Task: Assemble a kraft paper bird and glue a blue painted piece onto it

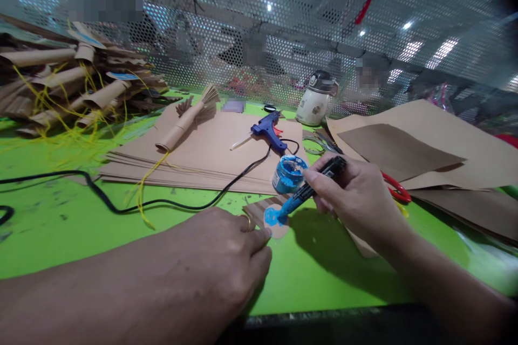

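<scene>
A black marker pen [311, 187] slants down in my right hand [360, 194], which is closed around it. Blue paint coats its lower end, which touches a small rounded brown paper cutout [279, 230]. A wet blue patch [271, 216] covers part of that cutout. My left hand [230, 259] has curled fingers, and its fingertips hold the cutout's near left edge against the table. Just behind the cutout stands an uncapped jar of blue paint [288, 178], with paint smeared on its rim. A pleated brown paper strip [259, 204] lies beside the cutout, partly hidden.
A blue glue gun [269, 130] and a rolled paper piece [182, 124] lie on stacked brown sheets [226, 164]. A black cord [162, 202] crosses the green table [40, 242]. Tied paper rolls [60, 81] are heaped left; a bottle [313, 99] stands behind; scissors [394, 187] lie right.
</scene>
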A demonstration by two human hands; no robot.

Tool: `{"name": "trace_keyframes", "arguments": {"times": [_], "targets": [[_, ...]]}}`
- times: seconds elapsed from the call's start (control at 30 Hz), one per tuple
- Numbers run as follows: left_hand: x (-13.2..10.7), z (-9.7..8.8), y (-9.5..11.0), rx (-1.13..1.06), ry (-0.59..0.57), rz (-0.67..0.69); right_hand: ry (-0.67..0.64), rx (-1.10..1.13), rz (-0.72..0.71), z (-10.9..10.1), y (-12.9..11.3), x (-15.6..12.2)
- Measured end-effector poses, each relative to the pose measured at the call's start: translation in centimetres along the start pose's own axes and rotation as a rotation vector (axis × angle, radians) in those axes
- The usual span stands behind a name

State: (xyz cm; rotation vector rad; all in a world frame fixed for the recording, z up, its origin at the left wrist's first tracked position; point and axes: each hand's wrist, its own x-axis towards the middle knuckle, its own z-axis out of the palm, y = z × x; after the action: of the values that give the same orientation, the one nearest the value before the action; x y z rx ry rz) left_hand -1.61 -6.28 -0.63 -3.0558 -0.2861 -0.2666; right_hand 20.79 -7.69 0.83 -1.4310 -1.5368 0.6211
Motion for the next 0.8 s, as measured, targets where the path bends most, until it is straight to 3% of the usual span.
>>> {"name": "trace_keyframes", "arguments": {"times": [0.17, 0.43, 0.8], "targets": [[-0.15, 0.01, 0.05, -0.011, 0.006, -0.002, 0.074, 0.052, 0.003, -0.18, -0.15, -0.03], [-0.07, -0.11, 0.12, 0.006, -0.010, -0.003, -0.055, -0.028, -0.017, -0.32, 0.67, 0.45], [-0.05, 0.02, 0.20, -0.021, -0.012, -0.014, 0.045, 0.043, 0.030, -0.29, -0.04, 0.06]]}}
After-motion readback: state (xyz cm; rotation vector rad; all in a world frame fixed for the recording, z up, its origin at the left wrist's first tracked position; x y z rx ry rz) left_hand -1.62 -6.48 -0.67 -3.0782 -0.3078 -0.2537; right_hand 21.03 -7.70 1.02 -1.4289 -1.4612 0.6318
